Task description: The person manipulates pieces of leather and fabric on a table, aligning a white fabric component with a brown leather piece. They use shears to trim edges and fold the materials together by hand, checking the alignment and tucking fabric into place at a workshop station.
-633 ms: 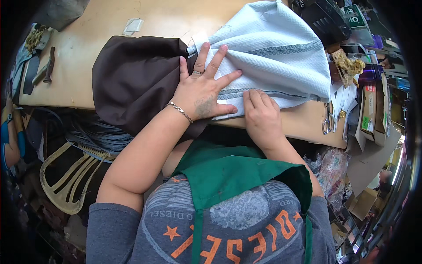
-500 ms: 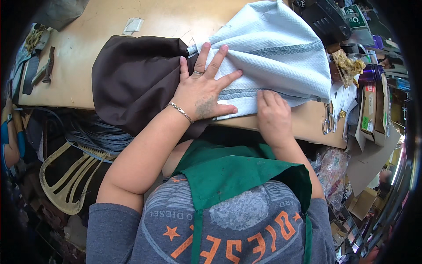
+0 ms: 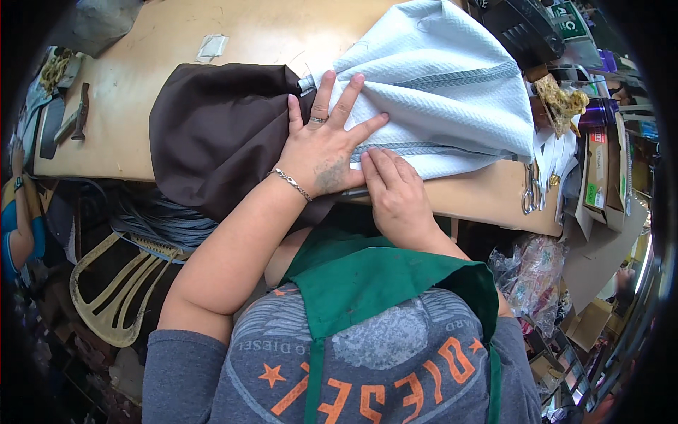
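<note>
My left hand [image 3: 326, 150] lies spread where a dark brown cloth [image 3: 208, 127] meets a white textured fabric [image 3: 459, 106] with grey braided bands. Its fingers reach over the white side, and the little finger touches the brown cloth. Close beside the left thumb, my right hand [image 3: 401, 201] rests with its fingers stretched over the white fabric's near edge, by the lower grey band. Nothing shows in either hand. The two cloths join under my left palm, so most of that seam is hidden.
The fabrics lie on a tan worktable [image 3: 169, 28]. A hammer [image 3: 82, 112] is at its left, scissors [image 3: 530, 191] at its right edge. Cardboard boxes [image 3: 600, 177] and a dark machine [image 3: 519, 32] crowd the right side. A beige plastic chair back [image 3: 106, 297] stands at lower left.
My right hand has slid left along the lower band toward my left thumb, its fingers going from curled to stretched. The left hand stays spread in place.
</note>
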Demonstrator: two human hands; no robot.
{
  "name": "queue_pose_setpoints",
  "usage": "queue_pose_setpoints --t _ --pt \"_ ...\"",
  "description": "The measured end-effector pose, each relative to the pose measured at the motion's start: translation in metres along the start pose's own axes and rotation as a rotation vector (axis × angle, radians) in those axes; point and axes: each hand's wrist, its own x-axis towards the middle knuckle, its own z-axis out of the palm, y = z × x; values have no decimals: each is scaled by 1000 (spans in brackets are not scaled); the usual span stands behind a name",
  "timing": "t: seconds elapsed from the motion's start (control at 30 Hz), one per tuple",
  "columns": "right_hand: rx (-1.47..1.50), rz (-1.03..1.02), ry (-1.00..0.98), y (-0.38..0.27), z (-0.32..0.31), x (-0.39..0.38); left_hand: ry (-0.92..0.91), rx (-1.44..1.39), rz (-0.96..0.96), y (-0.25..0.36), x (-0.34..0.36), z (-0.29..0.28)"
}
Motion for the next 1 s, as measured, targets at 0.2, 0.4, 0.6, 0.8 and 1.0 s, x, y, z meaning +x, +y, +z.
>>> queue_pose_setpoints --t 0.2,0.4,0.6,0.8,1.0 --pt "-226 153 -84 -11 6 2 -11 34 -9 2 2 0" --pt "-258 153 -161 10 -11 -11 -77 1 -20 1 0 -6" --pt "-360 320 -168 49 -17 -29 -113 53 -21 3 1 -2" --pt "591 385 56 85 -31 -46 -111 -29 7 5 -3 -22" --pt "29 220 138 69 -4 -50 -10 -75 193 65 -15 -5"
